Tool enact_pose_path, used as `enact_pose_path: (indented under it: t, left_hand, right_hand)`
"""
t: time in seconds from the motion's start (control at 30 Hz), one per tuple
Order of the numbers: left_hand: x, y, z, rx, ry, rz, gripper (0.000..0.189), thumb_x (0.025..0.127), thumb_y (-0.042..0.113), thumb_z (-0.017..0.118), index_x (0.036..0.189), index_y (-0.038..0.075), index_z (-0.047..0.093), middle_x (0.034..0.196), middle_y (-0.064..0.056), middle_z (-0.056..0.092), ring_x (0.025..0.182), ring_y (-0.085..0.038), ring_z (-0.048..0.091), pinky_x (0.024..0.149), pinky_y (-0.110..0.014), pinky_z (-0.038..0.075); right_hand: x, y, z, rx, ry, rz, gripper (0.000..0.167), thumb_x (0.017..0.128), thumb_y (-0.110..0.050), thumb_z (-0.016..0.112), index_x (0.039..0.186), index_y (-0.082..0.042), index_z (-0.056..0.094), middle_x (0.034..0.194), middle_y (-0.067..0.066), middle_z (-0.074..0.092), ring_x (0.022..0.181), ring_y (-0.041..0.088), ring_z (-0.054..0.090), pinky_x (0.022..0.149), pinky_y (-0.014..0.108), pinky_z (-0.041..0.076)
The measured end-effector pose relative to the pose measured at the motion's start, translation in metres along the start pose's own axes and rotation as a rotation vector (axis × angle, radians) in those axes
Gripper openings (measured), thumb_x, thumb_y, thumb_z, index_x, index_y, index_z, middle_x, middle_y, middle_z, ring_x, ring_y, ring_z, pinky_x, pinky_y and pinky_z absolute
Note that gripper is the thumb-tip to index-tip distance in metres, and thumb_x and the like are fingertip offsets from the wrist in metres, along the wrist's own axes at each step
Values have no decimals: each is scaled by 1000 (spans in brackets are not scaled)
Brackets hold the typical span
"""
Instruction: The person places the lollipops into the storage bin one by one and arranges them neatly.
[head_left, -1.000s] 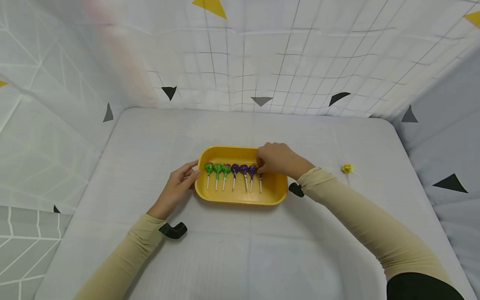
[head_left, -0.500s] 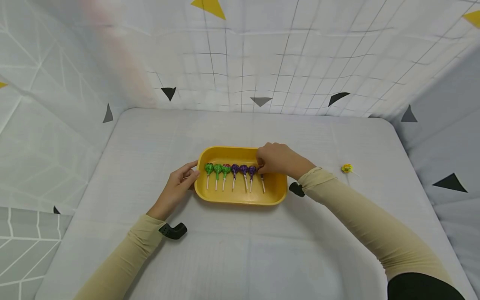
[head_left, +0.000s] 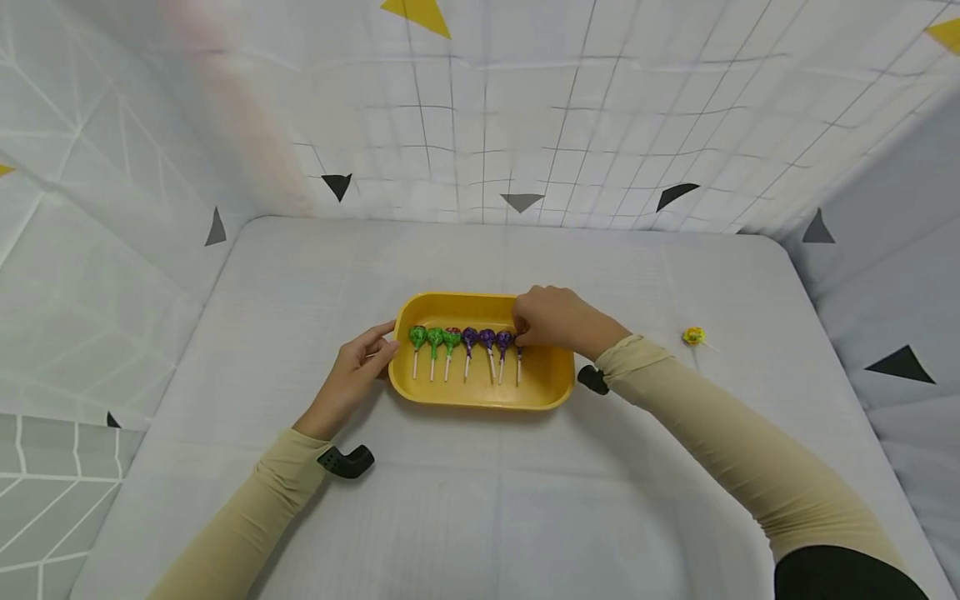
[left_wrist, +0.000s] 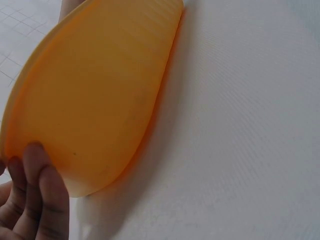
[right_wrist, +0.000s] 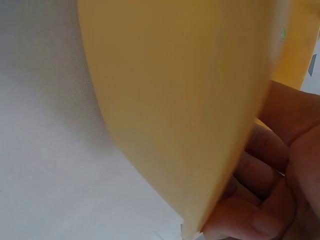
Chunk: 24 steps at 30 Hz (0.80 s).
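A yellow tray point(head_left: 480, 396) in the middle of the head view holds a row of wrapped lollipops, green-wrapped ones point(head_left: 436, 337) at the left and purple-wrapped ones point(head_left: 487, 338) beside them. My left hand point(head_left: 352, 371) holds the tray's left end, thumb at the rim; in the left wrist view its fingers point(left_wrist: 36, 172) lie against the outer wall. Reaching over the far right rim, my right hand point(head_left: 562, 321) has its curled fingers on the rightmost lollipop point(head_left: 519, 371), whose stick and a bit of purple wrapper show below them. Its head is mostly hidden by the hand.
One yellow-wrapped lollipop point(head_left: 694, 336) lies on the white-covered table point(head_left: 450, 500), to the right of the tray and beyond the right forearm. White patterned fabric walls point(head_left: 525, 108) rise behind and at both sides.
The stick under my right hand tilted to the right, then swung back left to nearly upright in view. The left hand and the tray stay in place.
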<state>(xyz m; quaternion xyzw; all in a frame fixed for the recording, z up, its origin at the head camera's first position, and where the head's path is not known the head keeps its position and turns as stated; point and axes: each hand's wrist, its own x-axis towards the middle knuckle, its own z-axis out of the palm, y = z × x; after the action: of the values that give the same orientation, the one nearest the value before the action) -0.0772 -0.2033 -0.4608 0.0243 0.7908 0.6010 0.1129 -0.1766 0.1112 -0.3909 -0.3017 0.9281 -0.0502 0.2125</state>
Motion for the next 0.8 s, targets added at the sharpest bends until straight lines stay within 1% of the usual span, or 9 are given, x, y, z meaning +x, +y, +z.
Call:
enact_pose_path:
  t: [0.2, 0.3, 0.53, 0.7, 0.8]
  left_hand:
    - [0, 1, 0, 1, 6, -4, 51, 109, 32, 54, 155, 10, 46, 102, -21, 62, 80, -11, 63, 78, -22, 58]
    - [0, 1, 0, 1, 3, -12, 52, 109, 32, 54, 155, 10, 45, 102, -20, 61, 80, -10, 63, 79, -21, 58]
    - [0, 1, 0, 8, 3, -12, 54, 109, 33, 54, 156, 10, 44, 102, -20, 62, 80, -10, 62, 79, -21, 57]
    - [0, 2, 0, 12, 6, -13, 53, 109, 33, 54, 156, 9, 45, 101, -19, 61, 80, -10, 62, 78, -21, 57]
    - [0, 3, 0, 17, 5, -17, 53, 109, 33, 54, 156, 10, 45, 101, -19, 61, 80, -10, 61, 79, -20, 57]
  right_hand:
    - [-3, 2, 0, 13, 0, 10, 18, 91, -28, 80, 92, -11, 75, 90, 3, 74, 76, 18, 64, 70, 32, 56]
    - [-7, 2, -3, 11, 1, 10, 20, 92, -30, 80, 96, -10, 76, 93, 4, 75, 78, 18, 65, 70, 33, 57]
    - [-20, 3, -14, 11, 27, 24, 28, 92, -31, 79, 108, -8, 77, 100, 6, 76, 87, 21, 69, 78, 37, 60]
    - [-35, 9, -22, 22, 73, 26, 32, 92, -32, 78, 114, -9, 77, 105, 4, 77, 97, 25, 69, 87, 43, 59]
    - [-48, 15, -28, 45, 94, 29, 31, 93, -33, 78, 114, -10, 77, 105, 3, 77, 101, 26, 66, 89, 45, 56]
